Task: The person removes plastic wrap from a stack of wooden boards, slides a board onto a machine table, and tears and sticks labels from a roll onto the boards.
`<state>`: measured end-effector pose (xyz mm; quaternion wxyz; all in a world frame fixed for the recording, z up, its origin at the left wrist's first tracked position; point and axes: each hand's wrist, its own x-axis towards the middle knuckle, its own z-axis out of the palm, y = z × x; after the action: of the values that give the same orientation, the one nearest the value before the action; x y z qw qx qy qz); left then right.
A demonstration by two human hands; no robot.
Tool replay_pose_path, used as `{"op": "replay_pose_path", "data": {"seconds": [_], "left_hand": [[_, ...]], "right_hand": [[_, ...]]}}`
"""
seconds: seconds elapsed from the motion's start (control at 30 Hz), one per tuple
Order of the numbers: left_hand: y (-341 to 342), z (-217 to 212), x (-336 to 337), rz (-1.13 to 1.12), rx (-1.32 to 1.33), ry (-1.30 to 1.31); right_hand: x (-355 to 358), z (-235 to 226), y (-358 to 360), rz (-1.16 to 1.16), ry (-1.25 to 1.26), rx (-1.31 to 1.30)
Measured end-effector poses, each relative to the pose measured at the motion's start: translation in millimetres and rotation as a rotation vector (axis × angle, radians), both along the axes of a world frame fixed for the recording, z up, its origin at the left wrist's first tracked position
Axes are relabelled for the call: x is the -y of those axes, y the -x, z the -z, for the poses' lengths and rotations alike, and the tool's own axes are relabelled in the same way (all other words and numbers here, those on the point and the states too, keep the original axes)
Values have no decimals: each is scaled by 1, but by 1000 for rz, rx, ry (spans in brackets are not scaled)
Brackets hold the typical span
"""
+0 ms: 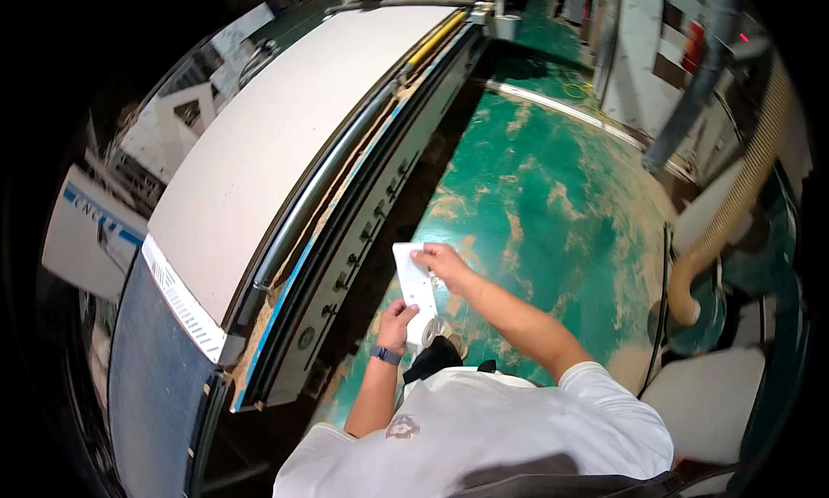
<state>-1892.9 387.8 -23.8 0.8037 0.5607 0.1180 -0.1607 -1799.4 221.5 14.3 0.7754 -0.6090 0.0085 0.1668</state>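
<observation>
A narrow white board [415,289] with a few small dark dots or holes is held upright in front of my body, over the green floor. My right hand [443,263] grips its upper end, with the thumb lying on the face. Lower down, my left hand [395,325] holds the board's left edge, thumb on the face, a dark watch on that wrist. By the board's bottom end is a pale ring-shaped thing [431,331], perhaps a roll of tape; I cannot tell what supports it.
To the left stands a long machine bed with a large white sheet [302,126] on it and a black side rail [363,200]. The green floor [553,230] is strewn with sawdust. A ribbed tan hose [734,213] and grey duct [695,101] hang at the right.
</observation>
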Motion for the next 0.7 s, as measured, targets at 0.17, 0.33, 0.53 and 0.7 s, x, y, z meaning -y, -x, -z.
{"op": "replay_pose_path", "data": {"seconds": [0.17, 0.33, 0.53, 0.7], "left_hand": [[-125, 8, 13, -21, 65, -91], [-249, -36, 29, -104, 117, -16], [-358, -64, 55, -110, 181, 48], [-431, -61, 84, -142, 216, 21]], "right_hand": [[18, 2, -141, 18, -92, -3], [33, -55, -268, -17, -1, 236], [56, -93, -380, -9, -92, 124], [83, -80, -470, -110, -88, 151]]}}
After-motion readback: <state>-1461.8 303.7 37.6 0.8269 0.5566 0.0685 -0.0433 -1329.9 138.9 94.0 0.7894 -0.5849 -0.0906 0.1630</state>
